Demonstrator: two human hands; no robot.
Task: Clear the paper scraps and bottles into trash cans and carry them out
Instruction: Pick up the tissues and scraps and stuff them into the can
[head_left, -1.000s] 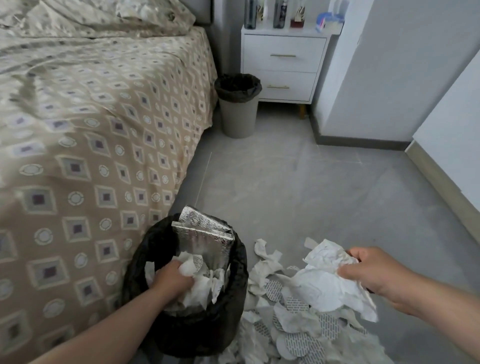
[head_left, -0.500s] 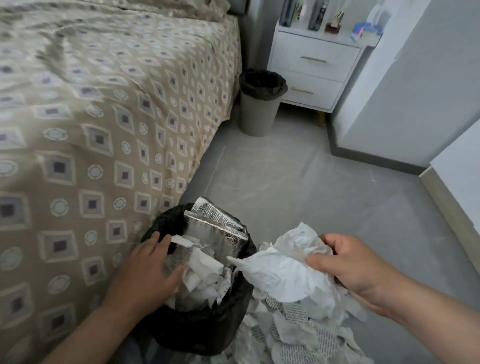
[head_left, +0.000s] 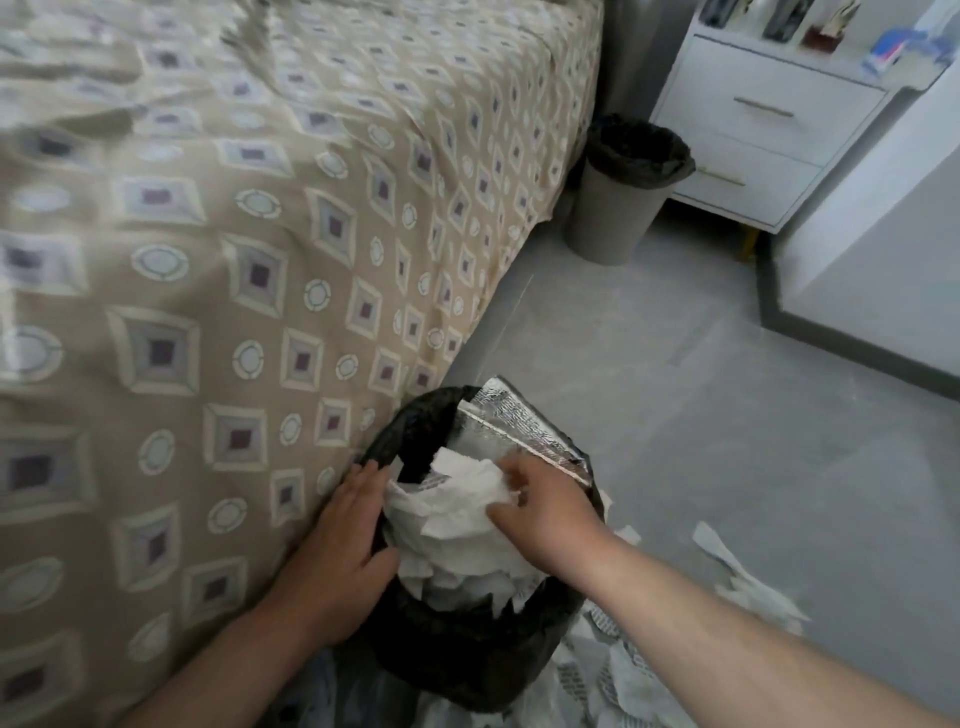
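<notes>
Head view showed the left hand flat, fingers straight, against the rim of the black-bagged trash can, while the right hand gripped a crumpled paper wad atop the can's heap. A silver foil pouch stuck up behind it. Loose paper scraps lay on the floor to the right, and the bed stood just left.

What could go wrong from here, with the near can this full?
1. The trash can is heaped, so the crumpled paper that the right hand pushes in may spill over the rim.
2. The silver padded mailer sticks up above the rim and could tip out during carrying.
3. Only the left hand steadies the can; hard pressing might topple it onto the paper scraps.
</notes>
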